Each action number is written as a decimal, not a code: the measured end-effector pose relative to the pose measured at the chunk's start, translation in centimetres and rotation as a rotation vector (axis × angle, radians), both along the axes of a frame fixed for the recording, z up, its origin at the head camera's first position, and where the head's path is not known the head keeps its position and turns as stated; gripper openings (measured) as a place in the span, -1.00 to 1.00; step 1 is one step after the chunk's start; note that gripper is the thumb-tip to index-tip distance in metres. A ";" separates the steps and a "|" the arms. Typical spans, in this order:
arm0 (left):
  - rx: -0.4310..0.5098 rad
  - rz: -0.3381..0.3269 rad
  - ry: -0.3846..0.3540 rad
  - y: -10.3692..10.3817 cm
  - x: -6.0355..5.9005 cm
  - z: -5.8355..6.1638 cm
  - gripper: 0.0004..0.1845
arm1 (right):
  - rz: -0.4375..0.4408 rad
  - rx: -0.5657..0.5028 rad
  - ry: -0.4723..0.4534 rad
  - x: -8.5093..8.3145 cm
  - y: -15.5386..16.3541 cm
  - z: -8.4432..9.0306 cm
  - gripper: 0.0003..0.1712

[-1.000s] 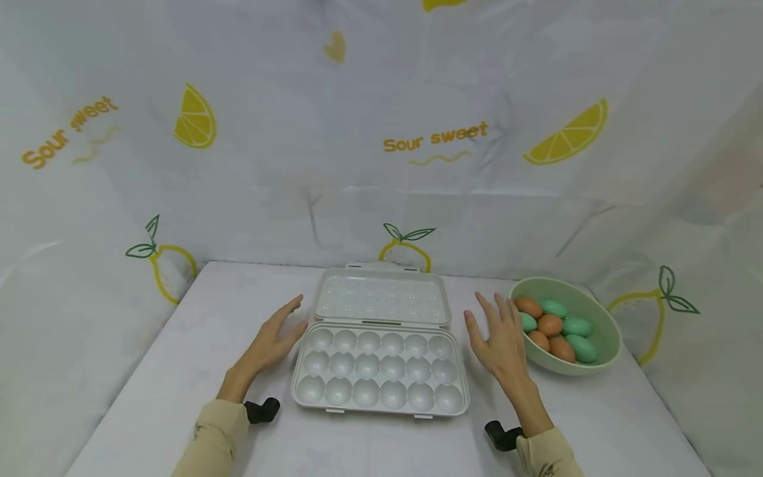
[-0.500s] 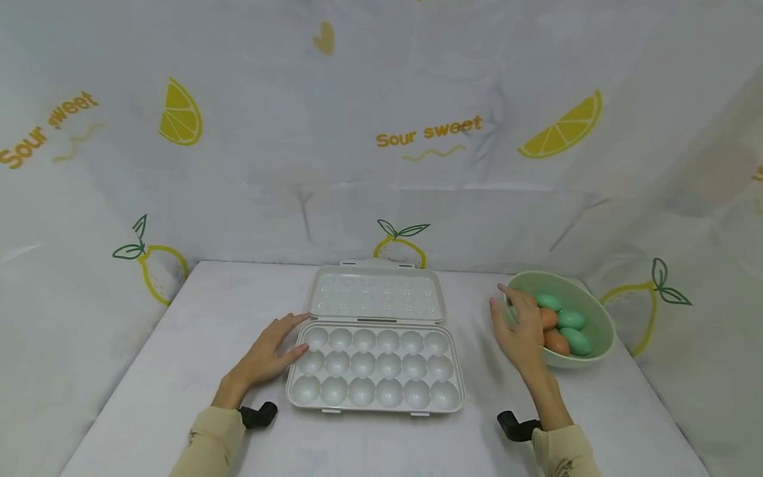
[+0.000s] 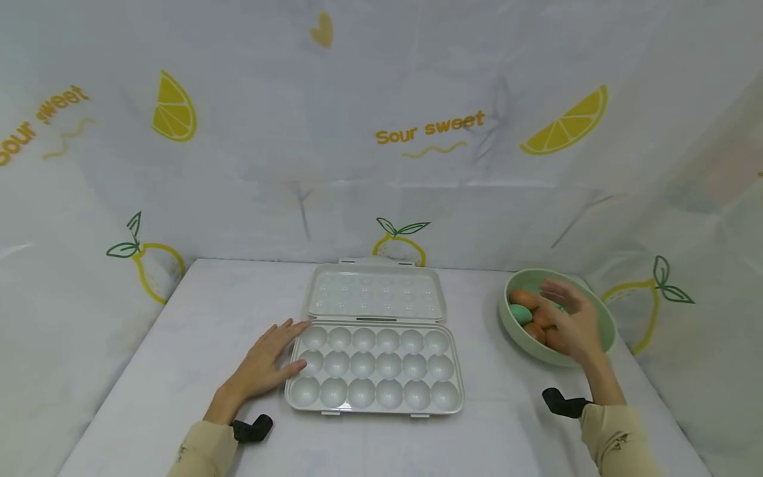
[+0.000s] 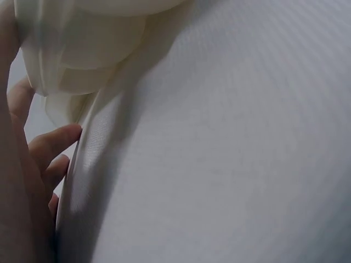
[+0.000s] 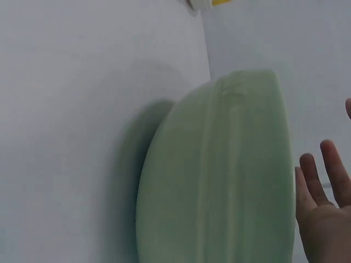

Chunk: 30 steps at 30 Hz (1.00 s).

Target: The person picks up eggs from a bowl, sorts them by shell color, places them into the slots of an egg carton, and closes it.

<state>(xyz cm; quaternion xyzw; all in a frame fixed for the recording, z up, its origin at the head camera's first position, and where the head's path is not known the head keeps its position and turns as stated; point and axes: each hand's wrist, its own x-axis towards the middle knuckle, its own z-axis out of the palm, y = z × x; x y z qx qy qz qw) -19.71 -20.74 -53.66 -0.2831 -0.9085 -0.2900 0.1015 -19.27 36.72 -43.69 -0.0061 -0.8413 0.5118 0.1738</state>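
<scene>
A white plastic egg box [image 3: 375, 379] lies unfolded at the middle of the table, its lid [image 3: 377, 291] laid back behind the base. The base's rows of round hollows hold nothing. My left hand [image 3: 262, 361] rests against the box's left edge, fingers by the hinge corner and thumb over the rim; the left wrist view shows fingertips near its side [image 4: 98, 41]. Over the light green bowl [image 3: 517, 341] hovers my right hand [image 3: 575, 324], fingers spread and nothing in its grasp. Brown eggs [image 3: 523, 298] and green eggs [image 3: 520, 314] lie in the bowl, partly hidden by that hand.
The white-covered table [image 3: 179, 344] meets a hanging white cloth [image 3: 256, 132] with lemon prints at its back edge. Black wrist mounts [image 3: 253, 429] sit on both wrists. Bare table lies between the box and the bowl.
My right hand has moved right, from the bowl's left side to above the eggs. My left hand has come in from beside the box to touch its left edge.
</scene>
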 end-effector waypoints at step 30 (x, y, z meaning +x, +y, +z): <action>0.011 0.037 -0.024 -0.3 0.0 0.0 -0.17 | 0.295 0.425 -0.109 -3.6 0.9 -3.2 -0.42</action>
